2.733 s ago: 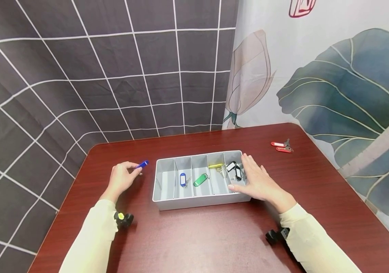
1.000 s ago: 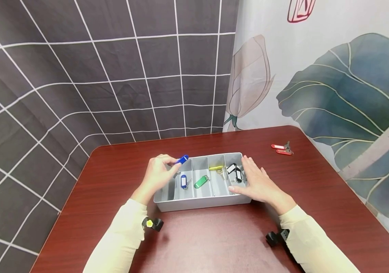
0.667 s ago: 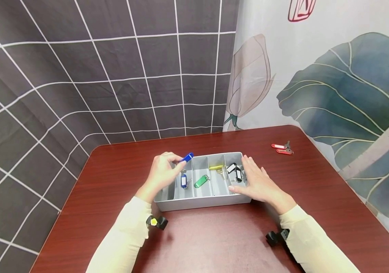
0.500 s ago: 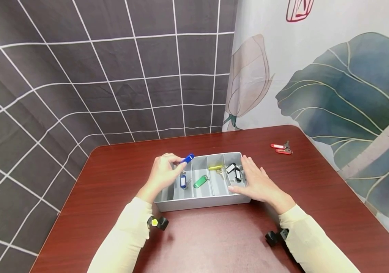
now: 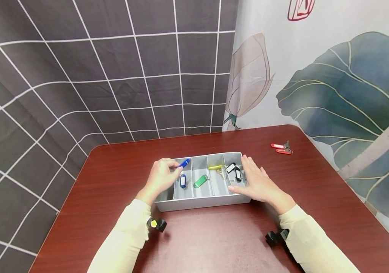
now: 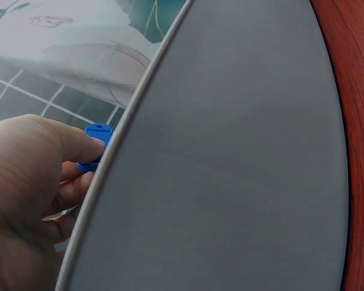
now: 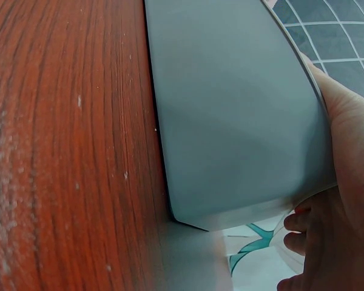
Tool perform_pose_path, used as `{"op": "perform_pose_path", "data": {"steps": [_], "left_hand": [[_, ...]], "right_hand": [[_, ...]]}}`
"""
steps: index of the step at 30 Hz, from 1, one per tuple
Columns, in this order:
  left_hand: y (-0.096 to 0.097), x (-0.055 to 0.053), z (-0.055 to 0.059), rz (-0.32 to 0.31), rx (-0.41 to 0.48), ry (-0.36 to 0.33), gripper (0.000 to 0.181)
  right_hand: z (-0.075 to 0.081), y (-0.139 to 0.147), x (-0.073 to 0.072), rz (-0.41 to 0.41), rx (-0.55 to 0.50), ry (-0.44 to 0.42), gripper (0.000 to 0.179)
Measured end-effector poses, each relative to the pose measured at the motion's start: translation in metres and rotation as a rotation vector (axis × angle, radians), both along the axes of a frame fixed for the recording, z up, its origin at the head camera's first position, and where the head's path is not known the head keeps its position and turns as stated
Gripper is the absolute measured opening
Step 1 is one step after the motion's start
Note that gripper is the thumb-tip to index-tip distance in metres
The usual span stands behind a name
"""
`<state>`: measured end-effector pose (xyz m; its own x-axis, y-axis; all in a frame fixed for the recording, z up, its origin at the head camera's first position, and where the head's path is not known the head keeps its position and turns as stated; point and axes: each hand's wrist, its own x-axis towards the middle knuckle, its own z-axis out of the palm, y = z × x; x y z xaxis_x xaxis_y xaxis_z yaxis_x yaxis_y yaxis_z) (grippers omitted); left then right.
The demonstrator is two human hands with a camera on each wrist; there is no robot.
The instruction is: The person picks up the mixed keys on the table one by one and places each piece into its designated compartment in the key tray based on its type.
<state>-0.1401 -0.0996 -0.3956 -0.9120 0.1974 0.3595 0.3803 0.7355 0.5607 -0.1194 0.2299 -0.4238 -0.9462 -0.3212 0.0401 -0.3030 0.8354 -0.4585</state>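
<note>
My left hand (image 5: pixel 161 177) pinches a blue key tag (image 5: pixel 184 163) between thumb and fingers, over the left part of a grey divided tray (image 5: pixel 201 203). In the left wrist view the same tag (image 6: pixel 99 134) shows just beyond the tray's front wall. Below that hand, a second blue key tag (image 5: pixel 183 181) lies in the second compartment from the left. To its right are a green tag (image 5: pixel 200 181), a yellow tag (image 5: pixel 215 167) and two black tags (image 5: pixel 238 174), with keys. My right hand (image 5: pixel 257 182) rests at the tray's right end, fingers extended, thumb over the front rim.
Two red key tags (image 5: pixel 277 146) with keys lie at the table's back right. The reddish-brown table (image 5: pixel 194 242) ends at a dark grid-patterned curtain (image 5: pixel 112 76) and a white floral curtain (image 5: pixel 262 83).
My left hand has carried the blue key tag rightward from the table to above the tray, and most recently lowered it slightly. The right hand stays in place.
</note>
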Motion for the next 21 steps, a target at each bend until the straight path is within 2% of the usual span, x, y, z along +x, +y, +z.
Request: {"op": "perform_pose_path", "data": {"steps": [13, 21], "left_hand": [[-0.0037, -0.0033, -0.0090, 0.015, -0.079, 0.016, 0.008], [-0.0050, -0.0040, -0.0093, 0.010, -0.074, 0.048, 0.007]], "right_hand": [[-0.0004, 0.0000, -0.0007, 0.004, -0.001, 0.001, 0.125], [-0.0012, 0.0007, -0.0012, 0.001, -0.003, 0.005, 0.125]]}}
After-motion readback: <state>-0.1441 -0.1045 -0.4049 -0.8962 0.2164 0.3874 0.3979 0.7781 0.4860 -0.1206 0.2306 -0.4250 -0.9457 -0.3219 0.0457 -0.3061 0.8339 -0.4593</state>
